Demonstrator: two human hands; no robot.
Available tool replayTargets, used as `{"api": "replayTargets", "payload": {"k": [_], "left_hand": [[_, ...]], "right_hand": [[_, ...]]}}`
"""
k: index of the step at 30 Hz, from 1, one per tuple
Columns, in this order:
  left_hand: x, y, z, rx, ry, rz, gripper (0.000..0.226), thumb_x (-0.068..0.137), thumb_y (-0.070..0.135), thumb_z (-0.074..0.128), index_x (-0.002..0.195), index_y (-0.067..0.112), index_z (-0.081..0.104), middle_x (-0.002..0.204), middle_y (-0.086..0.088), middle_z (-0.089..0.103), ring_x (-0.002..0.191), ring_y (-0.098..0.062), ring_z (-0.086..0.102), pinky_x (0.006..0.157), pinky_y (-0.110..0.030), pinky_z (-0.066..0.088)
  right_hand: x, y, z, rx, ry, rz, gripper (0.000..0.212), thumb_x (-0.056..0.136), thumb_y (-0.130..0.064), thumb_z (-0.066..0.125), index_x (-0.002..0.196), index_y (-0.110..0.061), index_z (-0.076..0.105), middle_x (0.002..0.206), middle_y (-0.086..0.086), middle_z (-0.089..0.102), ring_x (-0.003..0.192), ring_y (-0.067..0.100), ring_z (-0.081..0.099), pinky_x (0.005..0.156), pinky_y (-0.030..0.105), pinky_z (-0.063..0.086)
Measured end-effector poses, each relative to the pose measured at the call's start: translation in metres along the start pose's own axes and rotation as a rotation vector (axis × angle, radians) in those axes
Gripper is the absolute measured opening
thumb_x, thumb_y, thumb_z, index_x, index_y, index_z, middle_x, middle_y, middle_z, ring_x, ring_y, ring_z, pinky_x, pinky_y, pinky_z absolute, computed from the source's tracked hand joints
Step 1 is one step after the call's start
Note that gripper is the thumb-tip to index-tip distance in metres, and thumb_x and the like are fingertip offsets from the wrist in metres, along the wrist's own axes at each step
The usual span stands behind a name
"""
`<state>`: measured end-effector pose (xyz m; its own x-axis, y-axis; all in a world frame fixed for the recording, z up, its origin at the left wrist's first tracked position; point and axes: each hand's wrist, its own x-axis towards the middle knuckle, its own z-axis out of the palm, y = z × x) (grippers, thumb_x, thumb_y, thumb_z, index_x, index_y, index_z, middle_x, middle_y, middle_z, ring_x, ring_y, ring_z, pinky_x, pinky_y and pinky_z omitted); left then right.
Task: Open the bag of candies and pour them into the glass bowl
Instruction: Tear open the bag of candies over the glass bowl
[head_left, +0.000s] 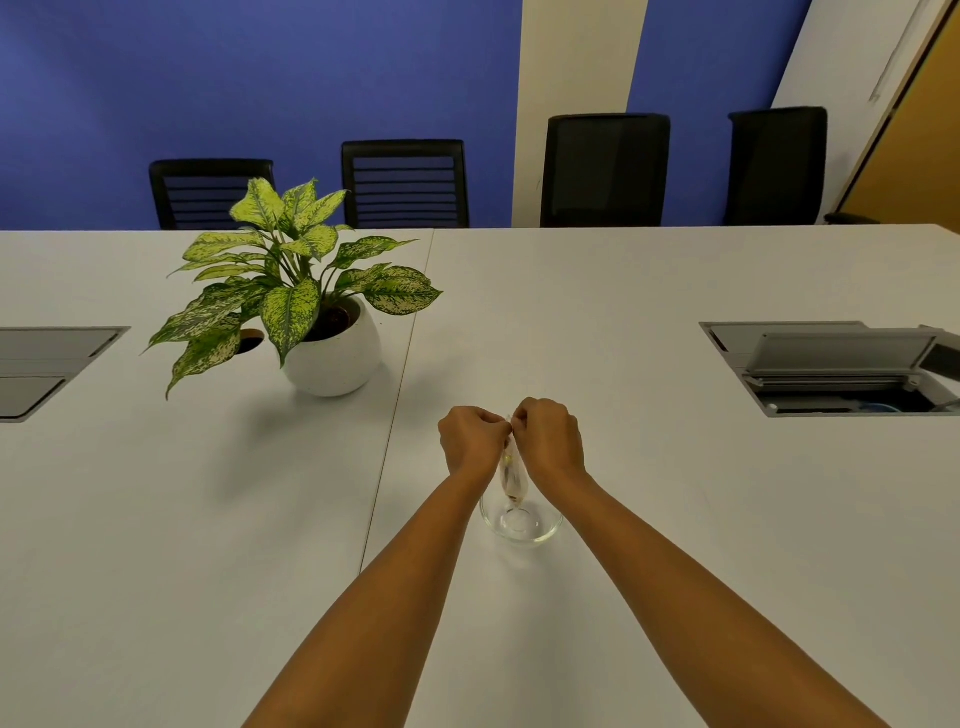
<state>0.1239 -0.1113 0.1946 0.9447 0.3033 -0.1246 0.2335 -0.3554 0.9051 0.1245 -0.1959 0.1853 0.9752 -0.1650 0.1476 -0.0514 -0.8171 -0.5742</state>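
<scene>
A small clear bag of candies (511, 475) hangs upright between my two hands, its lower end just above the glass bowl (540, 532). My left hand (470, 441) and my right hand (549, 441) both pinch the bag's top edge, knuckles almost touching. The bowl is clear, sits on the white table (675, 493) and looks empty. My wrists hide part of the bowl's far rim. The candies inside the bag are too small to make out.
A potted plant (311, 332) in a round white pot stands to the far left. An open cable hatch (836, 369) is set into the table at the right, another hatch (47, 369) at the left edge. Black chairs (405, 182) line the far side.
</scene>
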Motion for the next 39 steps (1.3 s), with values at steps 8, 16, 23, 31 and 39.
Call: {"api": "replayTargets", "payload": {"k": [8, 16, 23, 31, 39], "left_hand": [[0.004, -0.005, -0.006, -0.093, -0.012, -0.093, 0.008, 0.074, -0.004, 0.067, 0.078, -0.005, 0.074, 0.084, -0.023, 0.074, 0.078, -0.036, 0.072, 0.079, -0.045, 0.061], [-0.004, -0.007, -0.007, -0.121, -0.124, -0.171, 0.027, 0.077, -0.004, 0.068, 0.103, -0.003, 0.065, 0.108, -0.024, 0.067, 0.093, -0.037, 0.070, 0.089, -0.046, 0.057], [-0.011, -0.008, -0.010, -0.118, -0.165, -0.298, 0.008, 0.072, -0.006, 0.068, 0.080, -0.008, 0.069, 0.093, -0.028, 0.072, 0.087, -0.037, 0.073, 0.086, -0.045, 0.059], [-0.011, -0.010, -0.007, -0.079, -0.107, -0.212, 0.008, 0.071, -0.003, 0.070, 0.064, -0.003, 0.067, 0.084, -0.027, 0.074, 0.079, -0.037, 0.074, 0.081, -0.045, 0.060], [-0.003, -0.015, -0.019, -0.046, -0.024, -0.193, 0.008, 0.075, 0.002, 0.074, 0.078, -0.005, 0.071, 0.083, -0.021, 0.074, 0.069, -0.028, 0.074, 0.071, -0.033, 0.062]], "right_hand": [[-0.009, 0.008, 0.002, 0.189, -0.103, 0.170, 0.017, 0.085, -0.017, 0.064, 0.090, -0.004, 0.073, 0.092, 0.011, 0.074, 0.083, 0.023, 0.069, 0.066, 0.025, 0.048], [-0.014, 0.009, 0.007, 0.260, -0.089, 0.232, 0.016, 0.085, -0.015, 0.062, 0.088, -0.007, 0.075, 0.088, 0.011, 0.076, 0.079, 0.023, 0.071, 0.071, 0.027, 0.053], [-0.018, 0.007, 0.008, 0.283, -0.048, 0.247, 0.017, 0.085, -0.012, 0.059, 0.086, -0.006, 0.075, 0.087, 0.011, 0.076, 0.080, 0.023, 0.069, 0.067, 0.024, 0.047], [-0.017, 0.009, 0.004, 0.200, -0.034, 0.166, 0.015, 0.086, -0.007, 0.058, 0.090, -0.002, 0.071, 0.093, 0.014, 0.073, 0.085, 0.026, 0.068, 0.071, 0.026, 0.051], [-0.012, 0.027, -0.006, 0.130, 0.000, 0.184, 0.012, 0.086, -0.004, 0.060, 0.092, 0.000, 0.070, 0.093, 0.016, 0.072, 0.083, 0.026, 0.068, 0.066, 0.025, 0.049]]}}
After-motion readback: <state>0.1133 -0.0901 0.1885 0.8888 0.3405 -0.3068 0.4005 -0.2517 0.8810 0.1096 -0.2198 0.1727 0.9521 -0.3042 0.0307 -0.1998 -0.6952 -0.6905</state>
